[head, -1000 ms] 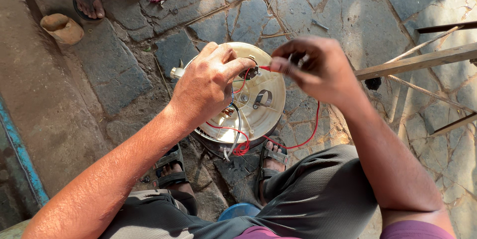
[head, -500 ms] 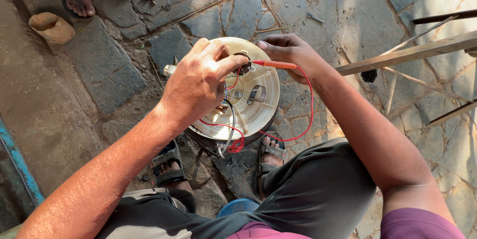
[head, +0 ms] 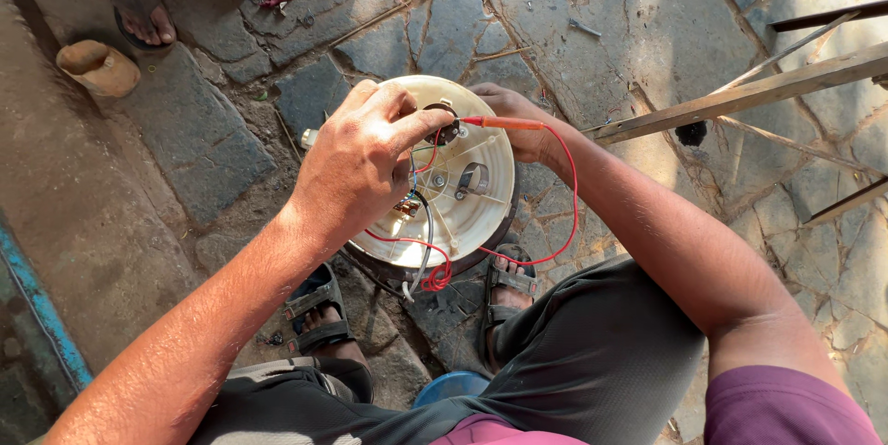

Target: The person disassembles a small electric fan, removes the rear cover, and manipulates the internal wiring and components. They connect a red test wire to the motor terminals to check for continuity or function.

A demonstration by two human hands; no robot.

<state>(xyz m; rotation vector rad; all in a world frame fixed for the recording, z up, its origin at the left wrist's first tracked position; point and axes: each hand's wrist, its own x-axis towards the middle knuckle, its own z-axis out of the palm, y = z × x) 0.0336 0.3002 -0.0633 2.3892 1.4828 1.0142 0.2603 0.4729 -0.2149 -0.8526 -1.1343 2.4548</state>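
1. Left hand (head: 356,163) lies over the round cream base (head: 462,214), fingers pinched on a small part near its centre.
2. Right hand (head: 518,126) grips the base's far rim, fingers clamped on an orange probe (head: 504,122) that lies left-right, tip toward the left fingers.
3. Base rests on the stone floor (head: 647,29) between the sandalled feet; red wire (head: 564,195) loops right.
4. Open floor beyond; wooden slats (head: 740,93) at right.

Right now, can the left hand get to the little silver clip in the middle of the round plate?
Probably yes. The left hand already rests on the round plate, and the silver clip lies bare just beside its fingers. Only thin red wires run nearby, none across the clip.
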